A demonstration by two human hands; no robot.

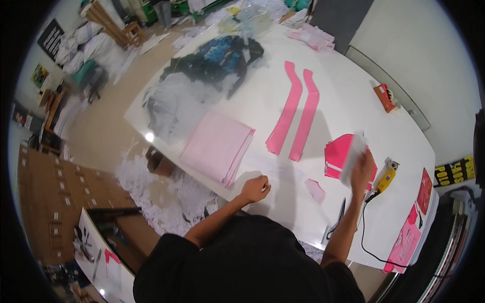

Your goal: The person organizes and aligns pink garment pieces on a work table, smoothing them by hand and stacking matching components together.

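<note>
My right hand [360, 173] grips a flat, light grey piece [352, 160], blurred by motion, above a stack of bright pink cut fabric pieces [337, 150]. My left hand [255, 190] rests as a loose fist on the white table, with nothing visible in it. Beside it lies a square stack of pale pink fabric [218, 146]. Two long pink fabric strips [287, 113] [306, 118] stretch across the middle. A small pale pink piece [315, 191] sits between my hands. Scissors [337, 222] lie near my right forearm.
A yellow corded cutter [386, 180] lies right of the pink stack, its black cord running toward the near edge. Dark and grey fabric heaps [174, 103] cover the far left of the table [268, 96]. A red box [386, 98] stands at the right edge. White scraps [146, 184] litter the floor.
</note>
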